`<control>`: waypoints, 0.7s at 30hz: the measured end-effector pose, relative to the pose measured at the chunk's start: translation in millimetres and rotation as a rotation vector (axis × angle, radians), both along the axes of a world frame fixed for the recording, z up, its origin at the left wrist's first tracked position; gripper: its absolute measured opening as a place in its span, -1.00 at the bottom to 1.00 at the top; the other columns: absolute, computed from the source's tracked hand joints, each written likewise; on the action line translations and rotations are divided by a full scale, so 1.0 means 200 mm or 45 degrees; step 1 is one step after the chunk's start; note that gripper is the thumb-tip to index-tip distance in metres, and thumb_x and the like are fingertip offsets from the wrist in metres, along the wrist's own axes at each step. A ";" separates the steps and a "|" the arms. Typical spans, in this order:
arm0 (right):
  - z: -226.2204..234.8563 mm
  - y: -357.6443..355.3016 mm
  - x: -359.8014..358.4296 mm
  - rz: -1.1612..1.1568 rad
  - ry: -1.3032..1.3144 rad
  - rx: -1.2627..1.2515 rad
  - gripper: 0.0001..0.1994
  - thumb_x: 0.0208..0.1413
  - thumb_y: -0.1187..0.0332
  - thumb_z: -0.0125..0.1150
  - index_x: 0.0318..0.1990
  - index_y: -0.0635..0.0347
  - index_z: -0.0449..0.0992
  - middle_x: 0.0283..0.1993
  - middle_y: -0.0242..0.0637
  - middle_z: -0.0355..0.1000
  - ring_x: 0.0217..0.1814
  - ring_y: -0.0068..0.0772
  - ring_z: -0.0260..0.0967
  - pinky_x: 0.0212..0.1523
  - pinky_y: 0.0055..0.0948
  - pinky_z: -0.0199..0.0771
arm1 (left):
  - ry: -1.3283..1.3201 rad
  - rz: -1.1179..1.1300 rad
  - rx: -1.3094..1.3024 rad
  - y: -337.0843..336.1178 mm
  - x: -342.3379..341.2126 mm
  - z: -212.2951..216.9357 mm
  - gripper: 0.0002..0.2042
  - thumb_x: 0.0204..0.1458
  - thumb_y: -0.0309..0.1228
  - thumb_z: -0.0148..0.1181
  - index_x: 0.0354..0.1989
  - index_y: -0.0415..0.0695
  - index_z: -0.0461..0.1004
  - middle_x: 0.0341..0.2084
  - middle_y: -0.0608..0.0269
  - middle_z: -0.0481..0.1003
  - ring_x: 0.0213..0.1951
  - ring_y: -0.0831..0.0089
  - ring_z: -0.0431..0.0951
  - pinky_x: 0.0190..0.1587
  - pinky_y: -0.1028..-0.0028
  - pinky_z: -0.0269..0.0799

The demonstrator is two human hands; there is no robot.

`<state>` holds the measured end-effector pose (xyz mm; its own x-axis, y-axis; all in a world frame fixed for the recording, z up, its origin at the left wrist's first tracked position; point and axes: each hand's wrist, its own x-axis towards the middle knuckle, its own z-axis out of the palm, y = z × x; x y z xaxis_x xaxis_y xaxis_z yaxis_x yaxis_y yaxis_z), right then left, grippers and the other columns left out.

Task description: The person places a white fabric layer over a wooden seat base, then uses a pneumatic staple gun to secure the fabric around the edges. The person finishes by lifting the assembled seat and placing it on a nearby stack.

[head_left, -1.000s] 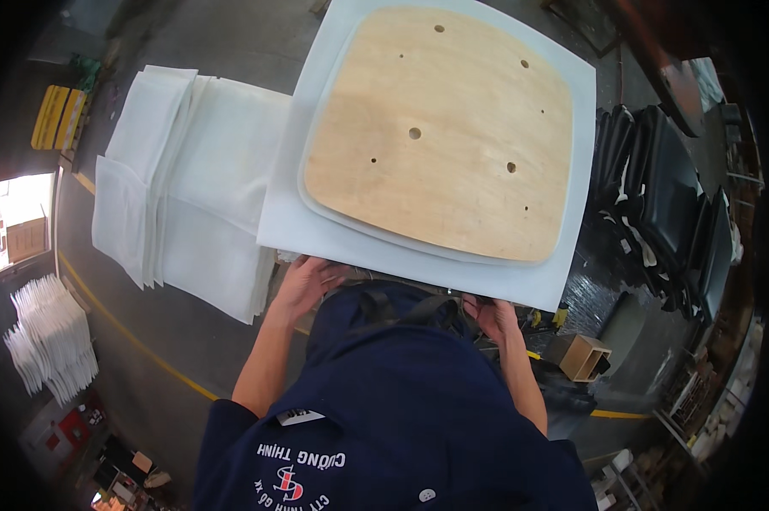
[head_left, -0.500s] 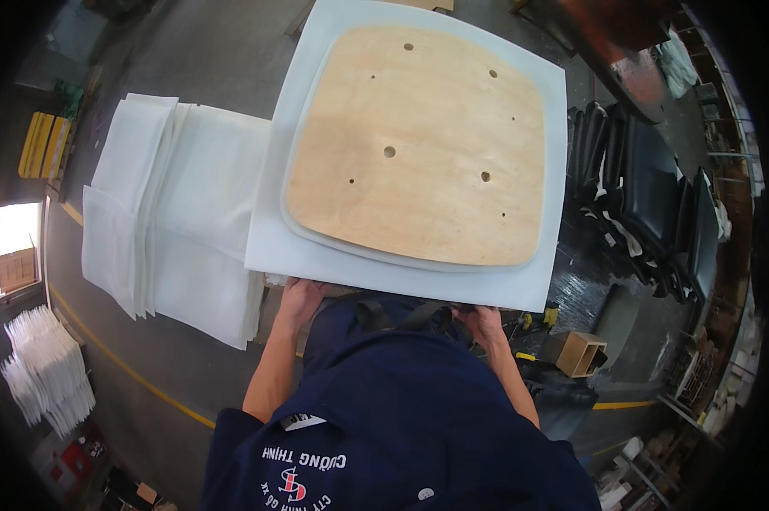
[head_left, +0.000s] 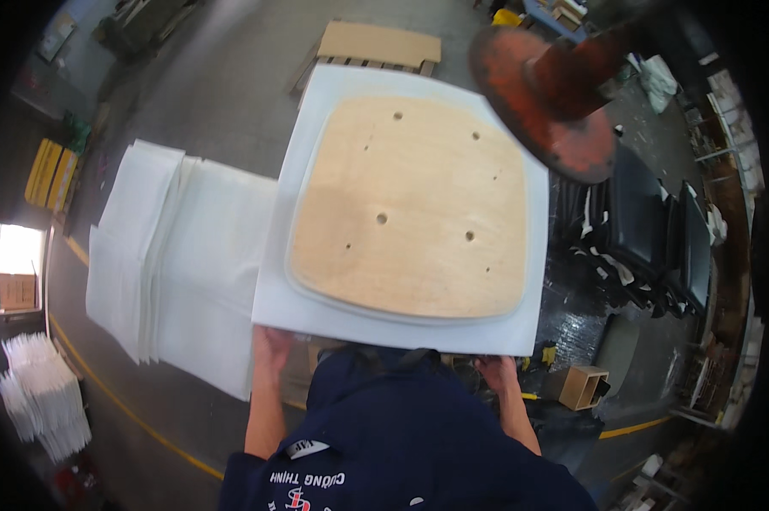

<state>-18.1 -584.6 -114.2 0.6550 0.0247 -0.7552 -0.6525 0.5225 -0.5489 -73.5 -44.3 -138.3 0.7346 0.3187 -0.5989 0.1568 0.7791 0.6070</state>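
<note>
The person holds a white sheet (head_left: 316, 307) level in front of the chest, with a plywood panel (head_left: 410, 209) lying flat on top of it. The left hand (head_left: 269, 347) grips the sheet's near edge at about 7 o'clock of the panel, its fingers tucked under the sheet. The right hand (head_left: 497, 370) grips the same edge at about 5 o'clock, mostly hidden beneath the sheet. The panel is squarish with rounded corners and several small drilled holes, and the sheet shows as a white border all round it.

At 9 o'clock from the panel a stack of white sheets (head_left: 176, 272) lies fanned out on a low surface, partly under the held sheet. At 1 o'clock a round rust-red disc (head_left: 542, 102) on a thick stem reaches over the sheet's far right corner. At 12 o'clock a flat brown board (head_left: 380, 43) rests on a pallet on the grey floor (head_left: 223, 94). At 3 o'clock black seat pads (head_left: 648, 238) stand in a row. At 4 o'clock a small open wooden box (head_left: 579, 387) sits on the floor. Far off at 8 o'clock is another white pile (head_left: 44, 396).
</note>
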 end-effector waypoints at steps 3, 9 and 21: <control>0.03 -0.21 0.05 -0.275 -0.057 -0.130 -0.78 0.37 0.25 0.10 0.11 -0.06 0.47 -0.10 -0.44 0.54 -0.07 -0.37 0.52 -0.13 -0.24 0.56 | 0.056 0.033 0.123 0.12 0.00 0.03 -0.46 0.35 -0.15 0.04 0.39 -0.21 0.25 0.27 0.06 0.42 0.25 0.16 0.46 0.26 0.08 0.40; 0.02 -0.32 0.15 -0.069 -0.217 -0.633 -0.77 0.19 0.50 0.30 -0.01 0.27 0.55 -0.15 -0.33 0.59 -0.17 -0.46 0.55 -0.12 -0.41 0.58 | 0.166 -0.224 0.426 0.21 0.07 0.05 -0.64 0.34 -0.36 0.05 0.19 -0.36 0.40 -0.01 0.05 0.58 -0.02 0.23 0.64 -0.02 0.23 0.61; 0.08 -0.49 0.28 -0.129 -0.286 -1.176 -0.78 0.40 0.32 0.12 0.06 0.17 0.55 -0.27 -0.39 0.53 -0.38 -0.64 0.46 -0.45 -0.60 0.45 | 0.520 -0.173 0.925 0.48 0.02 0.13 -0.75 0.29 -0.31 0.12 0.03 -0.17 0.50 -0.28 0.26 0.55 -0.33 0.49 0.52 -0.27 0.48 0.49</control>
